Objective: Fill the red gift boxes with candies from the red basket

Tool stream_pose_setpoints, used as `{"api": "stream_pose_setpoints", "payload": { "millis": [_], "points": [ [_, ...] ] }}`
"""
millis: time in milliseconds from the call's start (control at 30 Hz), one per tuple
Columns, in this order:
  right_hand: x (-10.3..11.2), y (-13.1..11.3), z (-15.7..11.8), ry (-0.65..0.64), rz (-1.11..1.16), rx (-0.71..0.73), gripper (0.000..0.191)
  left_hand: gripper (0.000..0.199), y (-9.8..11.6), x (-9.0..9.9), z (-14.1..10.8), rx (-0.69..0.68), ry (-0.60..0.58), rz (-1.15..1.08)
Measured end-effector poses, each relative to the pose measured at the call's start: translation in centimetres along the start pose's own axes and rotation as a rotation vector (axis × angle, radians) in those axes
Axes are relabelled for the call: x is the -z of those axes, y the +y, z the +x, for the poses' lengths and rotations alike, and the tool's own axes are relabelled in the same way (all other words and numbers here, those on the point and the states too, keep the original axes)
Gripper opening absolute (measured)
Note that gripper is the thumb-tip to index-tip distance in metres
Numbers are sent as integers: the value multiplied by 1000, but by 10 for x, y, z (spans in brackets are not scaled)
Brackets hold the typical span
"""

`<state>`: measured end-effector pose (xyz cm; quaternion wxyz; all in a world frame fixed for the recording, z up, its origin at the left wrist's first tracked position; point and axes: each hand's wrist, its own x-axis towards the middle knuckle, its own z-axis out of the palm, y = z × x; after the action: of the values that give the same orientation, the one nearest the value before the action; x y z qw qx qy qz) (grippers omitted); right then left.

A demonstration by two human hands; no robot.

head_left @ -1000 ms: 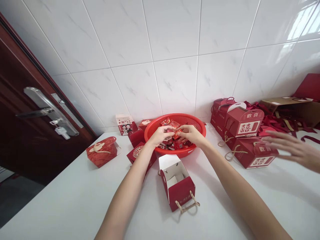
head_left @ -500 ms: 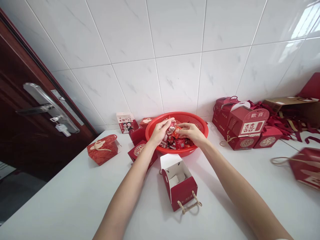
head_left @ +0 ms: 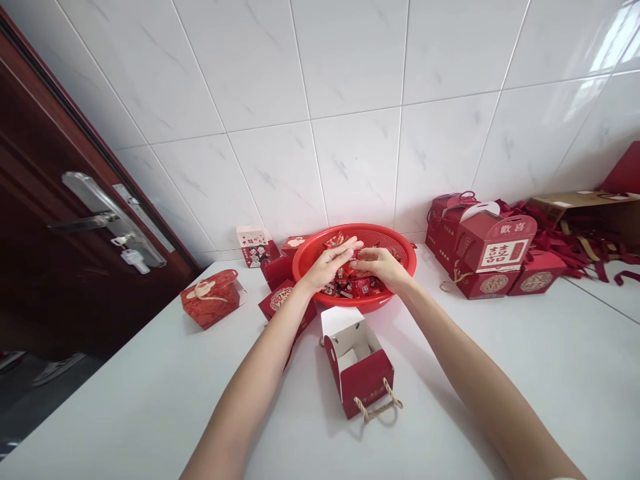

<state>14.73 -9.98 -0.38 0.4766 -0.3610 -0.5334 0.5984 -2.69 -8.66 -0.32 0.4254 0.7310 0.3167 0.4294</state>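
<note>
Both hands are over a red plastic basket (head_left: pixel 407 272) of small red wrapped packets (head_left: pixel 361 287). My left hand (head_left: pixel 327 265) is at the basket's left part, its fingers stretched out together and the palm turned toward the other hand. Close on its right, my right hand (head_left: pixel 383 267) has its fingers curled and pressed together; a bit of red-orange wrapper shows at the fingertips, but what they grip is mostly hidden. In front of the basket, between my forearms, stands an open dark red box (head_left: pixel 367 383) with a white inside and a rope handle.
Closed red boxes stand left of the basket, one (head_left: pixel 211 300) apart near the table's left side. Stacked red boxes (head_left: pixel 493 257) and a carton with dark red ribbons (head_left: pixel 575 233) are at the right. A tiled wall, a door (head_left: pixel 45 200) and a shoe (head_left: pixel 59 369) also show.
My left fingers have straightened, and the heart-marked packet between my hands no longer shows. The blurred red box at the right edge has gone from view. A shoe now shows at lower left.
</note>
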Motion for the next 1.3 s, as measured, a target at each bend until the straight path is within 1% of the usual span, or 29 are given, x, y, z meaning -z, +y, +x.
{"api": "stream_pose_setpoints", "payload": {
  "millis": [67,100,133,200,267,300,333,367,433,500,567,633,733,833,867,933,1000,1067,1133,1200,1300],
  "points": [
    [0,0,-1,32,11,11,34,44,-2,0,1,8,31,-40],
    [0,-1,-1,53,17,24,34,44,-3,1,2,28,77,-62],
    [0,-1,-2,82,27,42,34,44,-4,1,4,59,142,-82],
    [2,-1,-2,158,59,74,35,40,-5,3,6,146,314,-78],
    [5,0,-1,229,108,90,37,31,-7,5,8,258,478,47],
    [6,0,0,250,140,93,39,28,-7,5,8,323,521,155],
    [7,0,1,262,175,93,40,27,-8,5,8,385,535,269],
    [8,1,2,270,214,91,41,26,-9,5,8,439,523,369],
    [10,1,3,294,287,74,41,22,-10,4,8,512,453,491],
    [10,1,4,327,338,54,39,19,-10,2,7,536,399,543],
    [9,0,4,343,376,41,38,25,-10,0,7,567,359,601],
    [8,-2,3,327,412,39,37,31,-9,-2,7,598,329,642],
    [7,-3,1,290,419,30,37,34,-6,-3,6,615,295,664],
    [8,-3,1,262,352,28,36,39,-4,-4,5,576,295,657],
    [8,-2,1,252,332,30,36,42,-4,-4,5,543,311,643],
    [9,-2,1,229,307,33,37,46,-5,-2,5,414,373,544],
    [8,-2,0,202,277,30,38,45,-6,-1,4,239,437,367],
    [7,-2,-1,173,235,30,38,42,-7,0,2,97,466,189],
    [5,-2,-3,141,195,35,38,41,-7,1,0,31,478,89],
    [3,-2,-4,114,161,40,39,44,-6,1,-2,-5,489,28],
    [2,-1,-5,81,125,51,40,46,-4,0,-3,-52,460,-14]
  ]
}}
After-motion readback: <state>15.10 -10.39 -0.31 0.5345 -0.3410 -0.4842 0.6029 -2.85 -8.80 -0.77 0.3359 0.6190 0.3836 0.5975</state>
